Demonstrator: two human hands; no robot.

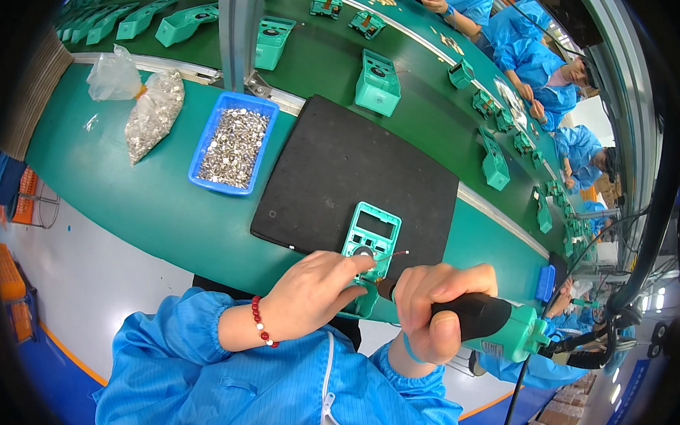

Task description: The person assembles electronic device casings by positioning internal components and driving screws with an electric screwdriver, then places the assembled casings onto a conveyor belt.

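My right hand (440, 302) is closed round a black and green electric screwdriver (504, 327), its tip pointing left at a green plastic housing (362, 251). The housing lies at the near edge of a black foam mat (356, 168), overhanging toward me. It has a rectangular window, a round dark part and a thin red wire. My left hand (307, 290) grips the housing's near part, with fingers pressed on it near the screwdriver's tip. Exactly where the tip touches is hidden between my hands.
A blue tray (200, 157) of small metal screws stands left of the mat, beside a clear bag (154, 120) of small parts. Beyond runs a green conveyor (326, 77) with several green housings (378, 83). Several blue-clad people (536, 73) sit along its far side. A metal post (237, 36) rises behind the tray.
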